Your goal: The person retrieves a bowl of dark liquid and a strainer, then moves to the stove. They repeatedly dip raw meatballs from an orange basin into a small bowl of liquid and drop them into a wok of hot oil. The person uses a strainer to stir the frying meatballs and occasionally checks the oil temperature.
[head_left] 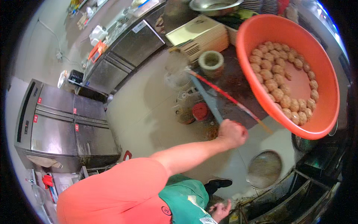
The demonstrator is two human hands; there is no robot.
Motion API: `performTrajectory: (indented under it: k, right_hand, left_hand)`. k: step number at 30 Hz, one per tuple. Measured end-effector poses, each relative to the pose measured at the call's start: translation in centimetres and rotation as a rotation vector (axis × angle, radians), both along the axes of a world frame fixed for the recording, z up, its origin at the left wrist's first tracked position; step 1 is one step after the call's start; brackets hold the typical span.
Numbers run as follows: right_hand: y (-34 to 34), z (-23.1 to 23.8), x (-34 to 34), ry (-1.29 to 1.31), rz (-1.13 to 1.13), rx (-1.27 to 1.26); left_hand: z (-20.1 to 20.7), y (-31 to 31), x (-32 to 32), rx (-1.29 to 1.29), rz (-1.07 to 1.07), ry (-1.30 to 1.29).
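Note:
My left hand [233, 133] is closed in a fist at the end of my outstretched bare arm, by the near end of a grey-blue strip [206, 96]. Whatever the fist holds, if anything, is hidden. A long red stick [227, 93] with a pale tip runs slantwise past it. Low in the picture, beside my green apron [186, 194], my right hand [220, 211] is empty, its fingers loosely apart. A large orange basin [294, 128] stands to the right of my left hand. Many pale brown balls [278, 80] lie inside it, clustered mostly on its left and near sides.
Behind the strip are a stone-coloured pot [211, 59] and a stack of pale trays [205, 35]. A red-lidded jar [200, 111] stands left of it. A round metal lid or pan [264, 169] is below the basin, near dark metal troughs [283, 201]. A steel refrigerator [56, 123] stands left.

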State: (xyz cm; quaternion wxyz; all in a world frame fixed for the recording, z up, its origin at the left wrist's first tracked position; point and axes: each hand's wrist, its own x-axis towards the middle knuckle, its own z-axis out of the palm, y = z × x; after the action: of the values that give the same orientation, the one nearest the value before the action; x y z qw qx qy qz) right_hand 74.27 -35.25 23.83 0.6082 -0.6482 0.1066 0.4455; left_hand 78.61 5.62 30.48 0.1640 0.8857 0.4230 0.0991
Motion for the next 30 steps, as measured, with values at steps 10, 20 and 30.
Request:
performTrajectory:
  k: [10,20,30]
  right_hand:
    - [29.3,-9.3,-15.8,-0.361,1.074,-0.21]
    - [59.7,-11.9,-18.0,-1.178,1.107,0.171]
    - [59.6,-18.5,-17.8,-0.735,1.375,-0.076]
  left_hand:
    - [1.0,5.4,-3.9,-0.406,-0.253,-0.048]
    - [-2.3,5.5,-3.1,-0.25,-0.518,-0.063]
    - [-1.2,5.8,-2.7,-0.171,-0.343,-0.049]
